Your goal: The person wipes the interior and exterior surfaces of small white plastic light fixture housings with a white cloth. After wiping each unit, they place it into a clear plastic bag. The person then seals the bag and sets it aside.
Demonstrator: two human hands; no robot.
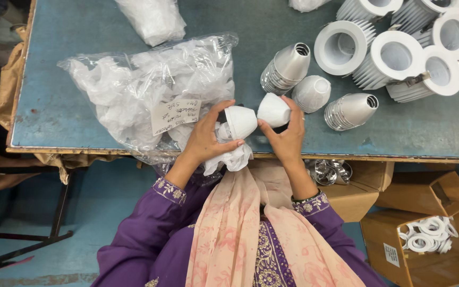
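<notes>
Left hand [204,139]: fingers curled around a small white cone-shaped plastic cup [240,121], thumb on top, with a scrap of crumpled clear wrapping [233,158] bunched under the palm. The cup sits just above the near table edge.

Right hand [288,139]: thumb and fingertips pinching a second white cone-shaped plastic cup [273,110] — held just beside the first, the two nearly touching.

Blue worktable [81,106], wood-edged, bearing:
- a large clear plastic bag [134,90] of wrapped white parts, with a handwritten paper slip [175,115], just left of the left hand;
- a smaller clear bag [154,20] at the far edge;
- two shiny silver ribbed metal cones [287,68] lying on their sides, and one loose white cup [312,93] between them, just beyond the right hand;
- a cluster of white round finned housings [399,56] at far right.

Below the table: open cardboard boxes — one holds white plastic rings [426,235], another silver parts [331,171].
</notes>
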